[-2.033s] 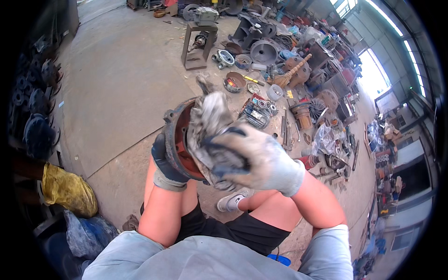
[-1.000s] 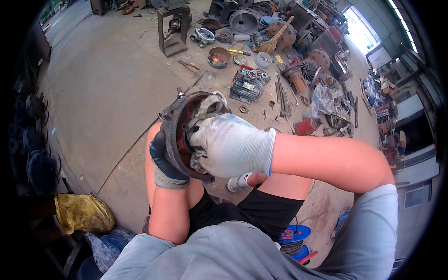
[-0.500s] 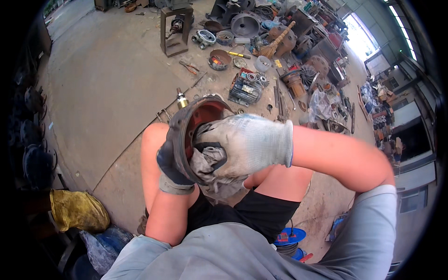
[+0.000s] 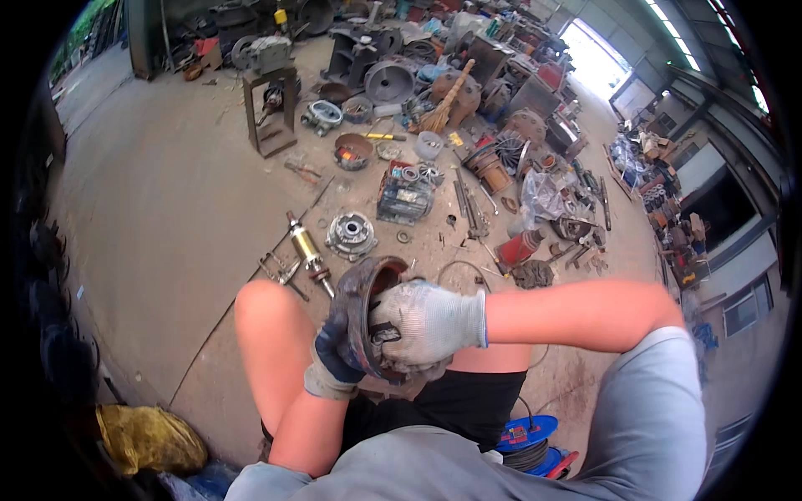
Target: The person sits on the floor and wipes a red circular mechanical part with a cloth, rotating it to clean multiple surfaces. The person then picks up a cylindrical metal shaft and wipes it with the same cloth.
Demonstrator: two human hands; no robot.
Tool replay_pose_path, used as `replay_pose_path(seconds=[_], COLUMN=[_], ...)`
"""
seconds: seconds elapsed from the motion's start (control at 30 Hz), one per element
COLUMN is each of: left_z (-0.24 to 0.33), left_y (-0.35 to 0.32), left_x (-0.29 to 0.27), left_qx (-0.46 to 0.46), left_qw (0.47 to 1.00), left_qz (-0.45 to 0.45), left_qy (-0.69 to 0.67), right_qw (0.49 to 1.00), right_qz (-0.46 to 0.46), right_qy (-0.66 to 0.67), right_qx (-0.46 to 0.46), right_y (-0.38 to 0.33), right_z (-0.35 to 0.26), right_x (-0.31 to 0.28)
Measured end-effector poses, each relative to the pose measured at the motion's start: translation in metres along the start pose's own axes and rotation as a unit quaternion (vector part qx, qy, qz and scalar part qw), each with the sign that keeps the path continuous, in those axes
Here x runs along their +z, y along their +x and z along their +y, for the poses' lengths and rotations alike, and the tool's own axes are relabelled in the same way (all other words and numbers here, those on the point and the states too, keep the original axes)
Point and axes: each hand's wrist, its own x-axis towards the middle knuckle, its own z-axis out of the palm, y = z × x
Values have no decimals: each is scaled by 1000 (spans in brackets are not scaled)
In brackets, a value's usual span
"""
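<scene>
While I sit with my knees up, I count one round metal housing [image 4: 370, 321] between my two gloved hands, held above my lap. My left hand [image 4: 332, 361], in a dark glove with a grey cuff, is curled tight around its outer rim from behind. My right hand [image 4: 428, 324], in a pale grey glove, is closed over the open front with the fingers bent onto the lower edge; something grey sits crumpled under the palm, though I cannot tell what.

The housing is a shallow, rusty cup, dark and grimy on its rim and reddish-brown inside, tilted so its mouth faces right.

On the concrete floor [image 4: 167, 209] ahead of my knees lie one brass-coloured shaft [image 4: 307, 249], one grey flanged disc [image 4: 351, 235] just beside it, and one crate of bearings [image 4: 405, 194] further off. One broom [image 4: 443, 104] leans among the scrap. One blue cable reel [image 4: 526, 438] sits by my right hip, and one yellow sack [image 4: 146, 434] to my left.
</scene>
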Motion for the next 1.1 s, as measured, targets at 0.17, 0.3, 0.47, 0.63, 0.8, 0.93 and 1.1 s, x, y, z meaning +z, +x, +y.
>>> replay_pose_path(seconds=[0.17,0.3,0.47,0.63,0.8,0.93,1.1], left_z=[3,18,44,64,91,56,57], left_y=[-1,6,-1,4,33,30,17], left_x=[-1,10,23,20,53,46,-14], left_qx=[30,3,-16,183,365,271,175], left_qw=[993,974,936,779,599,856,804], left_qz=[-8,-52,-39,-57,-192,-35,150], left_qy=[113,218,348,598,686,439,548], right_qw=[954,952,879,782,661,729,620], right_qz=[69,129,137,143,225,467,256], right_qy=[284,258,404,542,646,421,728], right_qx=[73,-106,-213,-272,-310,-271,-142], right_y=[-10,-10,-1,5,4,29,-30], right_z=[-3,45,32,22,20,46,81], right_x=[6,31,23,37,47,62,52])
